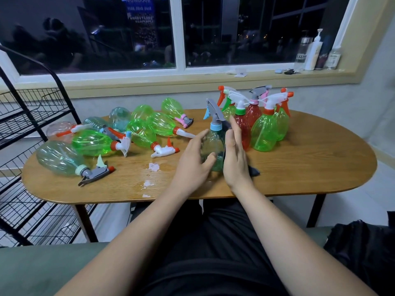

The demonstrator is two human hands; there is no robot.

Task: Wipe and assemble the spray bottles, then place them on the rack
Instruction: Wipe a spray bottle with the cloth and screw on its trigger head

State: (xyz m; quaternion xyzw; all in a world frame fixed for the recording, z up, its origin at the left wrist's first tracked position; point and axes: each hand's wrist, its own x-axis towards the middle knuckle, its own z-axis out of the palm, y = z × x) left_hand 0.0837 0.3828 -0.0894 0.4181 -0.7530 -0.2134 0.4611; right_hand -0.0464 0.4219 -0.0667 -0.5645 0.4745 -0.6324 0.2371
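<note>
Wooden tabletop (299, 167): left hand (192, 159) seemingly curls round an upright teal spray bottle (210, 142); right hand (235, 154), fingers (235, 128) straight, presses a dark cloth (254, 170) against it.

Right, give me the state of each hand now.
Left hand: grips the teal spray bottle.
Right hand: open, flat fingers pressing the dark cloth against it.
</note>
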